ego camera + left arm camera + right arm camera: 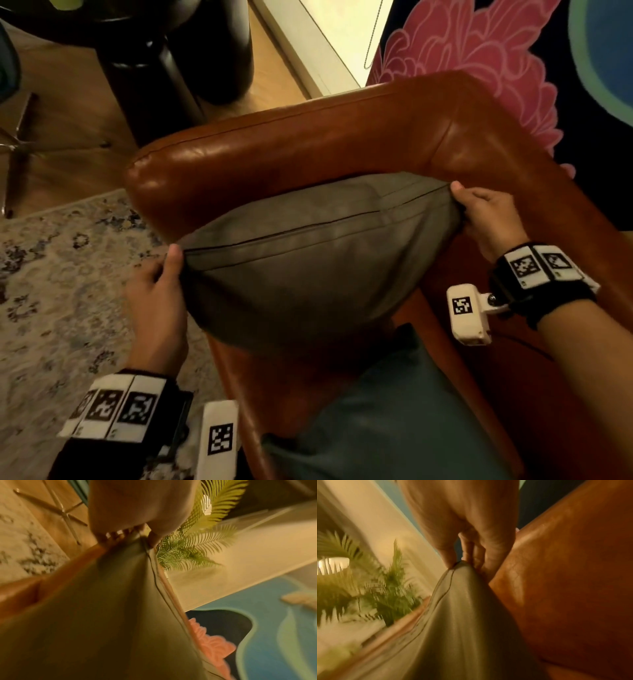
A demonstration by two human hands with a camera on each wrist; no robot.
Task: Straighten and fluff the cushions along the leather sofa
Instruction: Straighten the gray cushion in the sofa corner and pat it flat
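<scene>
A grey cushion [308, 260] stands on edge in the corner of the brown leather sofa [308, 144], against its armrest. My left hand [161, 284] pinches the cushion's left top corner [140, 540] between thumb and fingers. My right hand [486, 216] pinches the right top corner [462, 565], close to the sofa back [565, 574]. The cushion's seam runs taut between the two hands. A teal cushion [387, 411] lies on the seat in front of the grey one, nearer to me.
A patterned rug [61, 291] covers the floor left of the sofa. A black round table base [178, 68] stands beyond the armrest on the wood floor. A dark wall hanging with a pink flower [479, 51] is behind the sofa. A palm plant [193, 545] stands nearby.
</scene>
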